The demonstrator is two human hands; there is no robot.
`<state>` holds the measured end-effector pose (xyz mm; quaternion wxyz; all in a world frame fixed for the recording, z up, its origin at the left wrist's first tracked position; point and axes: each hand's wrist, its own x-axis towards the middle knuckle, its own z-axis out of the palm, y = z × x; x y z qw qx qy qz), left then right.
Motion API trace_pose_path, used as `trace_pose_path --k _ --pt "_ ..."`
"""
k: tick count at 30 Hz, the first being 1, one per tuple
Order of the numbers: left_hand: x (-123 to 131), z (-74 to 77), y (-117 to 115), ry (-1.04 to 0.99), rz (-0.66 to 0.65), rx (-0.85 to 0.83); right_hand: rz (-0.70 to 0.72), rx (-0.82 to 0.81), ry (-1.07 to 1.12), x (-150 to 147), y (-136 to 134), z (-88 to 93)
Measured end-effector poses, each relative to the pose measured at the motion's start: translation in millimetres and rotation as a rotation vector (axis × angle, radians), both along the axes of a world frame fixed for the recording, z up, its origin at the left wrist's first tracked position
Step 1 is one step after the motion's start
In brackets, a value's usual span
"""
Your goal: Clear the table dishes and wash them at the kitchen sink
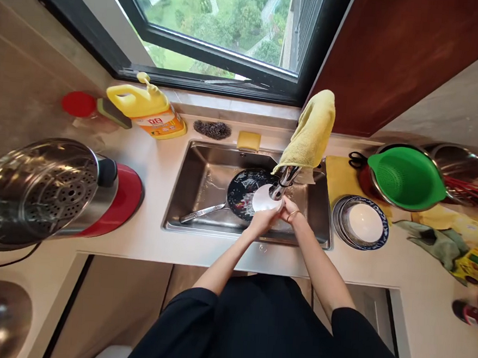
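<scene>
Because the faucet reaches over the right half of the sink, the white dish is held there, beneath the spout, presumably to meet its flow; running water cannot be made out.

Head view, items:
- Left hand: closed on the dish's near rim.
- Right hand: closed at its right rim, fingers partly hidden; paired grip, likely for steadiness.
- Black pan: on the sink floor, below the dish; handle toward the front-left corner, probably for room.
- Stacked dishes: beside the sink's right edge, apparently within easy reach.
- Sponge, steel scourer: along the back edge, seemingly kept handy.
- Yellow cloth: draped above the faucet, perhaps to dry.
</scene>
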<state>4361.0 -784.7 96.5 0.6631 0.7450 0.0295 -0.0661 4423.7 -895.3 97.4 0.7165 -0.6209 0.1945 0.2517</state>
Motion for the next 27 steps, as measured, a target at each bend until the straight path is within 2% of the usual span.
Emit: trace_pose_path --k 3,7,10,13,15,17,20,23,25,27 --pt "1.8 -2.3 21.5 0.057 0.032 0.064 0.114 0.021 0.037 -7.6 -5.1 5.9" --pt "8.9 -2.6 27.7 0.021 0.022 0.223 0.088 -0.133 -0.161 -14.0 0.3 7.3" --pt "10.5 -4.9 7.9 0.011 0.014 0.266 0.116 -0.428 -0.286 -18.5 1.6 11.9" --pt "5.0 -9.6 -30.8 0.037 -0.017 0.084 0.151 -0.792 -0.401 -27.3 -7.4 24.2" --pt "-2.3 -9.8 -59.7 0.057 0.007 0.028 0.148 -0.958 -0.451 -33.7 -23.4 34.7" --pt "-8.5 -3.7 -85.2 0.020 -0.009 0.127 0.119 -1.024 -0.464 -39.1 -51.1 45.3" --pt "-6.0 19.4 -116.5 -0.207 -0.212 0.304 -0.038 -0.982 -0.424 -47.4 -114.6 60.2" --pt "13.0 48.5 -149.3 -0.461 -0.436 0.378 -0.276 -0.927 -0.259 -59.5 -187.3 72.6" --pt "29.1 61.7 -174.8 -0.595 -0.577 0.415 -0.344 -0.906 -0.138 -68.4 -226.5 77.8" --pt "42.7 66.1 -199.9 -0.680 -0.706 0.468 -0.354 -0.881 -0.026 -75.4 -252.4 79.2"
